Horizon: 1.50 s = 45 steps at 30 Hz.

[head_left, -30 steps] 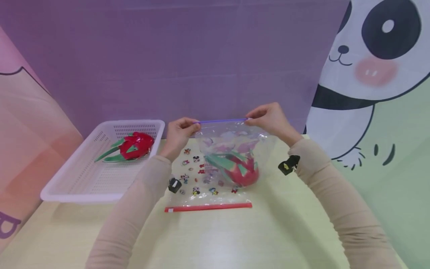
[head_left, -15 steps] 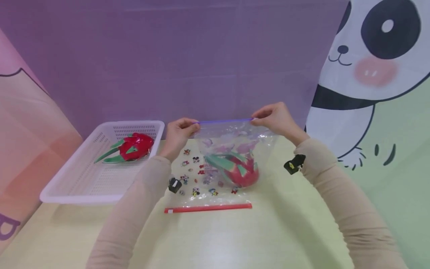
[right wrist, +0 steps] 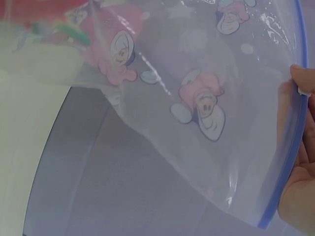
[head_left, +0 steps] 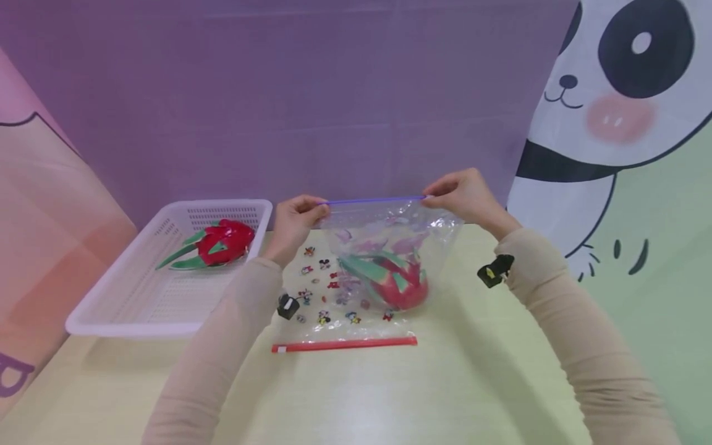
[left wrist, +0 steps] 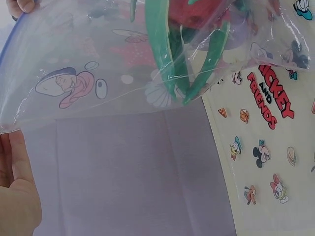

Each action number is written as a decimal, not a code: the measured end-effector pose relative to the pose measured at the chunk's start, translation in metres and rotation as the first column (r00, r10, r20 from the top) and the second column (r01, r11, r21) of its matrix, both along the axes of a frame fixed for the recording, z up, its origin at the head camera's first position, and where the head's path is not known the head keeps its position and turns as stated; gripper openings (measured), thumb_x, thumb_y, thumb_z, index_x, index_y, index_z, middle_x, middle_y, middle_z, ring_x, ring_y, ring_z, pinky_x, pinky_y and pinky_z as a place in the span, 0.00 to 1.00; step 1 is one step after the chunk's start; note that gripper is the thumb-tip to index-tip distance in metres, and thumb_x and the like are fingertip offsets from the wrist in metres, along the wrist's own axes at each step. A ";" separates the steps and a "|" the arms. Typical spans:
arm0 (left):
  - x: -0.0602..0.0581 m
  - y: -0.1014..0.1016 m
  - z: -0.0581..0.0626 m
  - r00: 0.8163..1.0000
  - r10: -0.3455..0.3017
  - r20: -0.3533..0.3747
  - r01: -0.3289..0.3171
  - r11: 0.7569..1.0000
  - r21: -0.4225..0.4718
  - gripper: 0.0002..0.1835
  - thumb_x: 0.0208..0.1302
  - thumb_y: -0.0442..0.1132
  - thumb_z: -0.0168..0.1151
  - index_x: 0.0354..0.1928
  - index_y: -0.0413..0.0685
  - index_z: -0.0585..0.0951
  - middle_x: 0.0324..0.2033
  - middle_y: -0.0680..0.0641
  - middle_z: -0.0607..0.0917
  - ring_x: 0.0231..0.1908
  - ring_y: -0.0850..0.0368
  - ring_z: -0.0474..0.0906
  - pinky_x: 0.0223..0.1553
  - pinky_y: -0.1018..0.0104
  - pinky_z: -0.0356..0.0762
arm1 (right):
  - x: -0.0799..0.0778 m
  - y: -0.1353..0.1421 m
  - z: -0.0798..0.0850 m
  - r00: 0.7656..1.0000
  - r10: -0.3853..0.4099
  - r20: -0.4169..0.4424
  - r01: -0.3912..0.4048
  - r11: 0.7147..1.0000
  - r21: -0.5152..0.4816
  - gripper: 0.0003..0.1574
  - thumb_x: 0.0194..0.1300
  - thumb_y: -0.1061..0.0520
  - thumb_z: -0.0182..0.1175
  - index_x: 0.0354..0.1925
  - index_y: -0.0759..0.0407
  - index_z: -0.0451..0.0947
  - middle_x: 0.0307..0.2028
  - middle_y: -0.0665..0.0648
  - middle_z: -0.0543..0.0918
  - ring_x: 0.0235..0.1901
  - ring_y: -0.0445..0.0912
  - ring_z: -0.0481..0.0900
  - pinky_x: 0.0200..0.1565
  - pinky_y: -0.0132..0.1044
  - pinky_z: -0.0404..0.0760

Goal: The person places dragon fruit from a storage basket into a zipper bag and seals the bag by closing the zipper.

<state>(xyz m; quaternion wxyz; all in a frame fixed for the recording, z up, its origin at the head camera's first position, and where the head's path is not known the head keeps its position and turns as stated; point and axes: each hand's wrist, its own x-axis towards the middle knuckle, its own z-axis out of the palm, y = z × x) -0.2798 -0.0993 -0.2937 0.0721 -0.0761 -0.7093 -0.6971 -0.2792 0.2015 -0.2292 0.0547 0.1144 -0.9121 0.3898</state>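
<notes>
A clear slider zip bag (head_left: 358, 219) printed with pink cartoon figures hangs with its blue zip strip (head_left: 378, 199) at the top. Inside it sits a red and green dragon fruit (head_left: 408, 293), low and toward the right. My left hand (head_left: 295, 225) pinches the strip's left end between thumb and fingers. Farther right along the strip, my right hand (head_left: 467, 196) pinches a small white slider (right wrist: 304, 92), seen in the right wrist view. Beyond this hand the strip runs on to the bag's corner, shown in that same view.
Behind and below the hanging bag, a second clear bag (head_left: 313, 330) with cartoon prints and a red zip lies flat on the table (head_left: 356, 402). To the left stands a white perforated basket (head_left: 133, 315) holding another dragon fruit (head_left: 225, 241). A purple cloth (head_left: 334, 93) hangs behind.
My right hand has slid rightward along the blue zip strip, away from my left hand. The left hand has stayed almost in place, and the dragon fruit has hardly moved.
</notes>
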 end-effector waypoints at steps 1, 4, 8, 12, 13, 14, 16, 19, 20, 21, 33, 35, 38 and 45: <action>0.000 0.000 0.000 1.000 0.001 0.000 -0.001 1.000 -0.008 0.08 0.58 0.34 0.62 0.39 0.40 0.80 0.29 0.55 0.82 0.33 0.64 0.80 0.42 0.72 0.80 | 0.000 0.001 0.000 1.000 -0.001 0.000 0.001 1.000 0.001 0.16 0.51 0.51 0.68 0.38 0.58 0.83 0.33 0.53 0.86 0.31 0.40 0.80 0.35 0.34 0.80; 0.000 0.000 0.000 1.000 0.002 -0.005 -0.002 1.000 -0.011 0.08 0.58 0.34 0.62 0.39 0.40 0.80 0.29 0.56 0.82 0.32 0.64 0.80 0.42 0.72 0.80 | 0.000 0.003 0.001 1.000 -0.003 -0.009 0.003 1.000 0.005 0.16 0.51 0.52 0.69 0.37 0.59 0.84 0.32 0.53 0.86 0.30 0.40 0.80 0.34 0.34 0.80; 0.000 0.000 -0.001 1.000 0.007 -0.002 -0.007 1.000 -0.014 0.07 0.58 0.34 0.61 0.39 0.40 0.80 0.28 0.56 0.82 0.32 0.64 0.80 0.44 0.69 0.80 | 0.001 0.007 0.001 1.000 -0.005 -0.017 0.005 1.000 0.006 0.16 0.50 0.52 0.69 0.37 0.59 0.84 0.31 0.52 0.86 0.30 0.39 0.80 0.33 0.33 0.80; -0.001 0.001 -0.001 1.000 0.015 0.006 -0.015 1.000 -0.017 0.08 0.59 0.33 0.61 0.40 0.39 0.79 0.29 0.55 0.82 0.33 0.64 0.79 0.50 0.59 0.77 | 0.000 0.011 0.000 1.000 -0.005 -0.027 0.005 1.000 0.007 0.17 0.49 0.52 0.70 0.37 0.59 0.84 0.31 0.52 0.86 0.30 0.39 0.80 0.32 0.31 0.79; -0.001 0.001 -0.001 1.000 0.016 0.008 -0.016 1.000 -0.018 0.08 0.59 0.33 0.61 0.40 0.39 0.79 0.29 0.55 0.82 0.33 0.64 0.79 0.51 0.58 0.77 | 0.000 0.012 0.000 1.000 -0.007 -0.029 0.007 1.000 0.009 0.17 0.49 0.52 0.70 0.37 0.59 0.84 0.31 0.51 0.86 0.30 0.38 0.80 0.32 0.30 0.79; -0.001 0.001 -0.001 1.000 0.017 0.011 -0.017 1.000 -0.017 0.08 0.59 0.33 0.61 0.40 0.39 0.79 0.29 0.54 0.82 0.33 0.64 0.79 0.51 0.57 0.76 | -0.001 0.012 0.000 1.000 -0.009 -0.030 0.010 1.000 0.009 0.17 0.49 0.51 0.70 0.37 0.59 0.84 0.30 0.51 0.86 0.30 0.38 0.80 0.32 0.30 0.79; -0.001 0.001 -0.001 1.000 0.020 0.014 -0.019 1.000 -0.018 0.08 0.59 0.33 0.61 0.40 0.39 0.79 0.30 0.54 0.82 0.33 0.64 0.79 0.52 0.57 0.76 | -0.001 0.014 0.000 0.999 -0.012 -0.030 0.013 1.000 0.011 0.17 0.49 0.51 0.70 0.37 0.59 0.84 0.30 0.51 0.86 0.30 0.38 0.80 0.32 0.30 0.79; -0.001 0.000 -0.001 1.000 0.021 0.015 -0.021 1.000 -0.023 0.08 0.59 0.33 0.61 0.40 0.39 0.79 0.30 0.55 0.82 0.33 0.64 0.79 0.51 0.59 0.77 | -0.001 0.015 -0.001 1.000 -0.011 -0.027 0.012 1.000 0.011 0.17 0.49 0.52 0.70 0.37 0.60 0.84 0.30 0.51 0.86 0.29 0.38 0.80 0.32 0.30 0.79; -0.001 0.000 -0.002 1.000 0.021 0.015 -0.021 0.999 -0.025 0.08 0.59 0.33 0.61 0.40 0.40 0.79 0.30 0.55 0.82 0.34 0.64 0.79 0.51 0.59 0.77 | -0.001 0.016 -0.001 1.000 -0.009 -0.027 0.009 1.000 0.009 0.17 0.49 0.52 0.70 0.37 0.60 0.84 0.30 0.51 0.86 0.29 0.37 0.80 0.32 0.30 0.79; -0.001 0.000 -0.002 1.000 0.021 0.013 -0.021 0.999 -0.025 0.08 0.59 0.33 0.61 0.40 0.40 0.79 0.30 0.55 0.82 0.33 0.64 0.79 0.51 0.59 0.77 | -0.001 0.016 -0.001 1.000 -0.007 -0.027 0.007 1.000 0.009 0.16 0.49 0.52 0.70 0.37 0.60 0.84 0.29 0.51 0.86 0.29 0.37 0.80 0.32 0.30 0.79; -0.002 -0.004 -0.003 1.000 0.021 0.008 -0.020 0.999 -0.032 0.09 0.58 0.34 0.61 0.41 0.41 0.79 0.30 0.55 0.82 0.35 0.64 0.79 0.49 0.64 0.78 | -0.002 0.022 0.000 1.000 0.018 -0.017 -0.019 1.000 -0.016 0.18 0.47 0.52 0.71 0.36 0.61 0.84 0.26 0.47 0.86 0.28 0.37 0.80 0.30 0.28 0.79; -0.002 -0.005 -0.002 1.000 0.026 0.017 -0.025 0.999 -0.037 0.09 0.58 0.34 0.61 0.41 0.41 0.79 0.31 0.55 0.82 0.35 0.63 0.79 0.47 0.67 0.78 | -0.003 0.024 0.000 1.000 0.019 -0.016 -0.019 1.000 -0.019 0.18 0.47 0.52 0.72 0.36 0.61 0.84 0.26 0.46 0.86 0.28 0.36 0.80 0.30 0.28 0.78; -0.002 -0.005 -0.002 0.999 0.031 0.028 -0.030 0.999 -0.039 0.09 0.58 0.34 0.61 0.41 0.42 0.79 0.31 0.55 0.82 0.35 0.63 0.79 0.44 0.71 0.79 | -0.004 0.026 -0.001 1.000 0.017 -0.012 -0.018 0.999 -0.030 0.18 0.47 0.52 0.72 0.36 0.61 0.84 0.25 0.44 0.85 0.28 0.36 0.79 0.31 0.27 0.78; -0.004 -0.007 -0.005 0.999 0.038 0.019 -0.037 0.998 -0.041 0.08 0.58 0.36 0.62 0.40 0.43 0.80 0.31 0.54 0.82 0.35 0.63 0.79 0.44 0.71 0.79 | -0.005 0.031 -0.004 1.000 0.002 0.008 -0.002 0.997 -0.071 0.18 0.47 0.51 0.71 0.36 0.58 0.84 0.25 0.44 0.85 0.29 0.38 0.80 0.33 0.29 0.79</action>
